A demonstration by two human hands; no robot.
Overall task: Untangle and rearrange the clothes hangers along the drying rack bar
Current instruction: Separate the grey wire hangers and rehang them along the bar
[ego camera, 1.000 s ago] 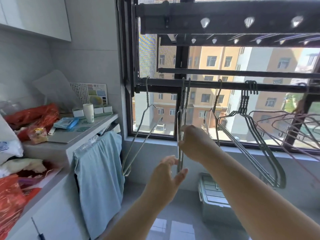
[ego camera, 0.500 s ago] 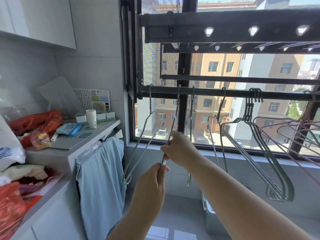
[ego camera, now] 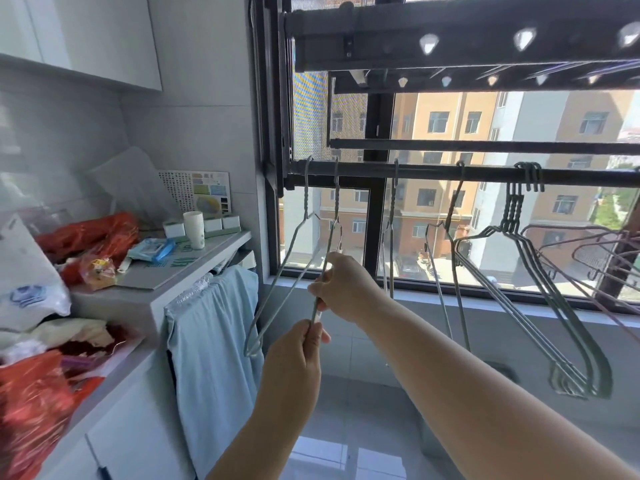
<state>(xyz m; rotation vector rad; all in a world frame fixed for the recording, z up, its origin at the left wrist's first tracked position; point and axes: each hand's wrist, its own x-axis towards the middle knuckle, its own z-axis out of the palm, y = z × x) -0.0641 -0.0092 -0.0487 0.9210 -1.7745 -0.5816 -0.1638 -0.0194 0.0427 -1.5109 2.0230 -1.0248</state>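
A dark drying rack bar [ego camera: 433, 173] runs across the window. Several grey wire hangers hang from it. The leftmost hanger [ego camera: 277, 282] hangs free near the bar's left end. Beside it the second hanger [ego camera: 335, 216] is held by both hands: my right hand [ego camera: 343, 289] grips its wire higher up, my left hand [ego camera: 294, 358] pinches its lower end. Further right hang a single hanger [ego camera: 393, 216], another single hanger [ego camera: 450, 258] and a bunched group of hangers [ego camera: 540, 292]. Pinkish hangers [ego camera: 595, 244] are tangled at the far right.
A white counter [ego camera: 180, 271] at the left holds red bags [ego camera: 86, 237], a paper cup [ego camera: 194, 230] and packets. A light blue cloth [ego camera: 214, 358] hangs from its edge. Perforated rack bars [ego camera: 467, 39] run overhead. A tiled floor lies below.
My left hand has closed on the lower end of the second hanger. Both hands moved it left along the bar, close to the leftmost hanger, away from the third one.
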